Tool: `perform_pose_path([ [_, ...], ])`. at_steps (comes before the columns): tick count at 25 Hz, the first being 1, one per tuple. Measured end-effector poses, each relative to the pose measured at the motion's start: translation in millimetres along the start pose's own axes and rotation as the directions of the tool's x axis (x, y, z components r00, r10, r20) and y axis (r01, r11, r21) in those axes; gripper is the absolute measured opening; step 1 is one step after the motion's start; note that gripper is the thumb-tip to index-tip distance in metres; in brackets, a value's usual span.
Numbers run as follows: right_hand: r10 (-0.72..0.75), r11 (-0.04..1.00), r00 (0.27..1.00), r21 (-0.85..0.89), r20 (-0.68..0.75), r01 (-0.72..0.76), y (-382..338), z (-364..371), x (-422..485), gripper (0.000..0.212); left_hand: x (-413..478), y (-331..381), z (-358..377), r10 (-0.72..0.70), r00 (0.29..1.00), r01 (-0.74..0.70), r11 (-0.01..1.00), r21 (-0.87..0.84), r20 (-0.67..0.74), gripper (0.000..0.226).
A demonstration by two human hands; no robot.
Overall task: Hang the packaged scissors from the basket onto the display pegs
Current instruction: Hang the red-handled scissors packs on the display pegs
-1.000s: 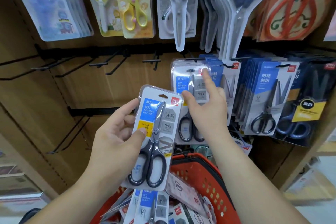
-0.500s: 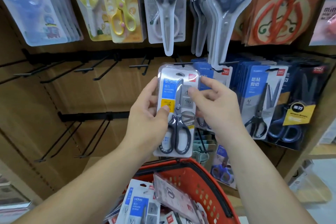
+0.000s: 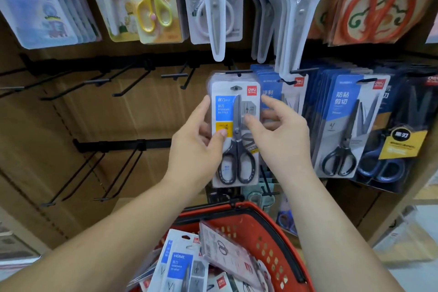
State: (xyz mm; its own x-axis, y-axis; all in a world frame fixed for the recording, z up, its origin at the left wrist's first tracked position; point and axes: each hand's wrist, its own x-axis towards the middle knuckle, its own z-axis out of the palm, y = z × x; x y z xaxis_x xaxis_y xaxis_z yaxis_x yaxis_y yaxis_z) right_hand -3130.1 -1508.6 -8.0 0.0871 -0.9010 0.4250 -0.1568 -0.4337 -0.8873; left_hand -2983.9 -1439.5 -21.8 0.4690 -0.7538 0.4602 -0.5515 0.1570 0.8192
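A white blister pack of black-handled scissors (image 3: 237, 149) is held upright at the middle of the display, its hang hole just below a black peg (image 3: 237, 71) that carries identical packs behind it. My left hand (image 3: 201, 142) grips the pack's left edge, thumb on its yellow label. My right hand (image 3: 282, 135) pinches the pack's right edge, thumb on its front. Below, a red basket (image 3: 279, 244) holds several more packaged scissors (image 3: 180, 265).
Empty black pegs (image 3: 173, 76) stick out of the brown board to the left, in two rows. Hanging packs of other scissors (image 3: 346, 125) fill the pegs to the right and the whole row above (image 3: 213, 2). A wooden shelf side stands at far right.
Both hands have carried the pack up from near the basket to the peg. My right hand left the hanging packs and took the pack's right edge.
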Motion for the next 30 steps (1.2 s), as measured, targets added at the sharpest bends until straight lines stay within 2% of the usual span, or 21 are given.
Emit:
perform_pose_path([
  [3, -0.057, 0.977, 0.998, -0.206, -0.004, 0.055, 3, 0, -4, 0.048, 16, -10, -3, 0.056, 0.998, -0.054, 0.98, 0.194, -0.003, 0.075],
  [5, -0.079, 0.954, 0.997, -0.291, 0.007, 0.077, 2, 0, -9, 0.046, 23, -16, -4, 0.063, 0.998, -0.065, 0.968, 0.241, 0.015, 0.078],
  [9, 0.0, 0.955, 0.993, -0.293, 0.119, 0.035, 0, 0, -26, 0.044, 7, -23, -10, 0.03, 0.995, -0.049, 0.978, 0.202, 0.095, 0.088],
  [14, 0.096, 0.964, 0.951, -0.266, 0.294, -0.015, 15, 9, -83, 0.037, -90, -56, -48, -0.027, 0.972, -0.01, 0.988, 0.157, 0.232, 0.077],
  [16, 0.171, 0.944, 0.896, -0.329, 0.409, -0.03, 23, 6, -108, 0.036, -131, -68, -73, -0.102, 0.947, 0.055, 0.986, 0.16, 0.303, 0.07],
  [20, 0.316, 0.852, 0.73, -0.519, 0.606, 0.062, 41, -2, -139, 0.036, -192, -110, -118, -0.355, 0.874, 0.22, 0.898, 0.382, 0.331, 0.043],
  [23, 0.411, 0.788, 0.641, -0.606, 0.648, 0.107, 60, 4, -156, 0.039, -208, -115, -124, -0.489, 0.771, 0.272, 0.832, 0.484, 0.407, 0.044],
  [25, 0.494, 0.754, 0.586, -0.652, 0.643, 0.081, 72, 8, -164, 0.054, -207, -113, -118, -0.475, 0.758, 0.234, 0.837, 0.494, 0.447, 0.037],
  [27, 0.512, 0.753, 0.551, -0.653, 0.659, 0.081, 79, 14, -169, 0.067, -202, -121, -112, -0.423, 0.772, 0.156, 0.85, 0.504, 0.475, 0.058],
  [30, 0.462, 0.77, 0.567, -0.626, 0.682, 0.124, 87, 26, -169, 0.077, -196, -137, -104, -0.477, 0.731, 0.241, 0.85, 0.468, 0.489, 0.075],
])
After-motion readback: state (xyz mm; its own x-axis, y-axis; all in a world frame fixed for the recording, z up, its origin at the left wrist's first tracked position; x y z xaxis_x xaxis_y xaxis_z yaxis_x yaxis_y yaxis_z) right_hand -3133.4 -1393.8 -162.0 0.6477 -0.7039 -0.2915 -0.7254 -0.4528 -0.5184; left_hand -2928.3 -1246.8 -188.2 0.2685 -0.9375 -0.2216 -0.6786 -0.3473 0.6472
